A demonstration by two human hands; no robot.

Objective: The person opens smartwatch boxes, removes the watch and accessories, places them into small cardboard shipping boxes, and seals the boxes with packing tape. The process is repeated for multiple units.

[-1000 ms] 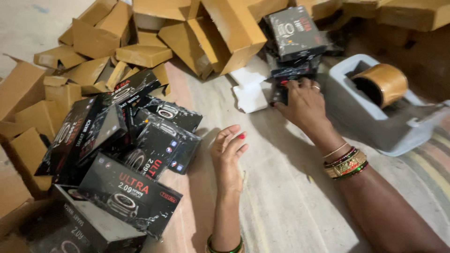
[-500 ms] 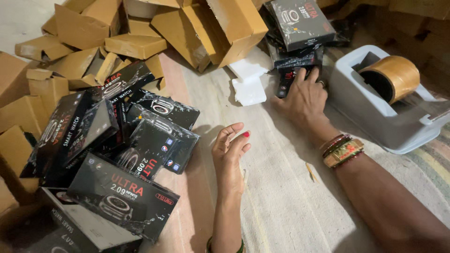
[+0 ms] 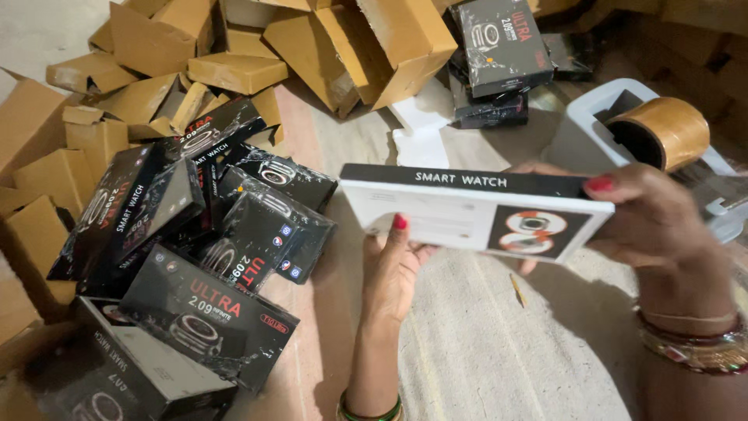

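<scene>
Right hand: my right hand (image 3: 662,226) grips the flat white-and-black box (image 3: 475,210) by its right end, thumb on the top edge, fingers curled under it; closed on the box.
Left hand: my left hand (image 3: 393,269) comes up beneath the box's left half, one red-nailed fingertip touching its lower edge; the palm is open and only supports, as far as I can see.
Box position: held in the air above the middle of the floor mat (image 3: 499,351), long side level, its pale back face tilted toward me.
Done so far: I judge one box is picked up and in hand; nothing on it looks opened or taped.
Left to do: a loose heap of black boxes (image 3: 195,257) lies along the mat's left edge, and a smaller stack of black boxes (image 3: 499,54) sits near the far edge, all untouched.
Cartons: folded brown cartons (image 3: 234,54) are piled across the far left corner, none visibly filled.
Tape: a tape dispenser (image 3: 662,132) with a brown roll stands at the right edge, just behind my right hand, not in use.
Stage: early, by my reading; most boxes wait.
</scene>
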